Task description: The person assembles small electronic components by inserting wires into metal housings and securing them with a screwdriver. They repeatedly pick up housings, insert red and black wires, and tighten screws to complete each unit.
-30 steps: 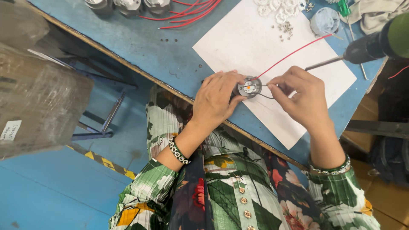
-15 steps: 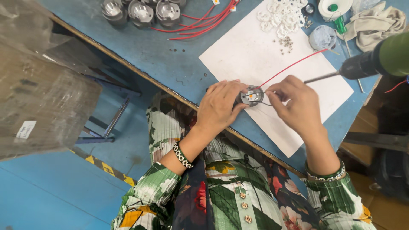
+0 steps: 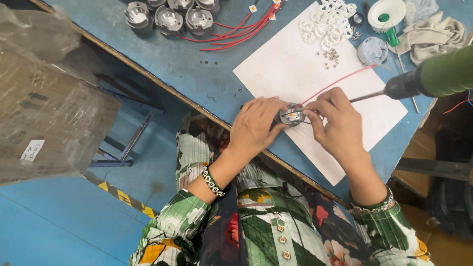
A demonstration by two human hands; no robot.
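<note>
Fingertips (image 3: 276, 109) of both hands pinch the small round housing (image 3: 291, 117) (over the white sheet (image 3: 295, 69)), seating its wired chip; pressing flat probably follows.

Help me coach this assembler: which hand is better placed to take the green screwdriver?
Probably the right hand: the green screwdriver lies beside it, while the left hand steadies the small round part.

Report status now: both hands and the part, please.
Left hand holds round metal part. Right hand pinches at its top. Red wire attached. Green driver beside.
</note>
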